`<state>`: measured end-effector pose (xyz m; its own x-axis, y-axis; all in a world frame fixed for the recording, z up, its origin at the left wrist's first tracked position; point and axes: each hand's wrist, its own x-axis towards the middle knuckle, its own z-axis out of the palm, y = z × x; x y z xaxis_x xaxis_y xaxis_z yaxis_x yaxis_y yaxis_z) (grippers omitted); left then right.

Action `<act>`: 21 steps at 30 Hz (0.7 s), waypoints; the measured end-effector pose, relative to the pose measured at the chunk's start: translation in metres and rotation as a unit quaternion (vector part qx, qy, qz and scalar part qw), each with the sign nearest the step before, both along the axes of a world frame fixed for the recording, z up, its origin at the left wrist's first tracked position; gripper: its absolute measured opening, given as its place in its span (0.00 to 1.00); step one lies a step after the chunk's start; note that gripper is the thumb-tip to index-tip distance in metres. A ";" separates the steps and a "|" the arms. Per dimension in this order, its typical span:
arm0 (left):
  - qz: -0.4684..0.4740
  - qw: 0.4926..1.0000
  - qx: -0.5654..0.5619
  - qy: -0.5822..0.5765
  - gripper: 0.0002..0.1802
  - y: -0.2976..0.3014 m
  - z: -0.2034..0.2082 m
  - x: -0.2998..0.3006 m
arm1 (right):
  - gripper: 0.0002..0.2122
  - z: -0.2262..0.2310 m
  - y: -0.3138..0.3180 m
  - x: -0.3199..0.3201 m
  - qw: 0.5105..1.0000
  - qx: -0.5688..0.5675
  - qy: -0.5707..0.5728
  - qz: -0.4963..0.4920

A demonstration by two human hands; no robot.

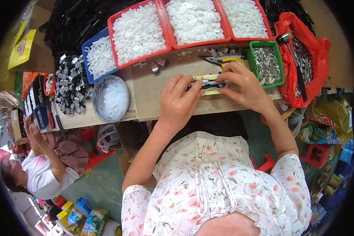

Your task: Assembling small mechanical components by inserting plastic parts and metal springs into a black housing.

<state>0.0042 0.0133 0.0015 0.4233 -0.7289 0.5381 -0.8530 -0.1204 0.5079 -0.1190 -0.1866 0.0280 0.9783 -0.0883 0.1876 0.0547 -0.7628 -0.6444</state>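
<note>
A narrow black and silver assembly (211,83) lies on a pale yellow block (205,77) near the bench's front edge. My left hand (177,100) grips its left end, with the fingertips bent over it. At the other end, my right hand (244,87) pinches the assembly between thumb and fingers. The fingers hide both ends, so its exact kind cannot be made out. Just beyond the right hand lie yellow-handled pliers (220,60). Two small silver and dark pieces (155,68) rest to the left of the block.
Red trays (170,44) of white plastic parts line the back. A blue tray (91,77) and a metal bowl (95,103) stand left, beside piled metal-and-black pieces (70,84). At right are a green tray (282,74) of metal pins, a red bag (322,55) and a hammer (298,70). A co-worker (47,173) sits left.
</note>
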 end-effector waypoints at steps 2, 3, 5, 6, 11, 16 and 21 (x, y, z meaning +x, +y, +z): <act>-0.008 1.000 0.003 -0.002 0.14 -0.007 0.001 0.002 | 0.15 -0.001 0.002 -0.001 0.999 0.035 0.004 -0.015; -0.011 1.000 0.006 -0.005 0.14 -0.010 0.001 0.002 | 0.15 -0.001 0.002 -0.001 0.999 0.033 0.005 -0.018; -0.021 1.000 0.008 -0.008 0.14 -0.013 -0.001 0.003 | 0.14 -0.003 0.003 -0.002 0.997 0.074 0.000 -0.028; -0.029 0.999 0.010 -0.012 0.14 -0.014 -0.002 0.003 | 0.14 -0.003 0.004 -0.003 0.997 0.071 0.002 -0.030; -0.042 0.999 0.001 -0.023 0.18 -0.010 -0.009 0.006 | 0.10 -0.011 0.010 -0.005 0.993 0.082 -0.013 -0.089; -0.044 0.998 -0.009 -0.040 0.18 -0.012 -0.010 0.004 | 0.10 -0.020 0.016 -0.011 0.993 0.033 -0.063 -0.097; -0.048 0.998 -0.009 -0.046 0.18 -0.013 -0.017 0.003 | 0.18 0.003 0.007 -0.019 0.970 -0.236 -0.050 0.003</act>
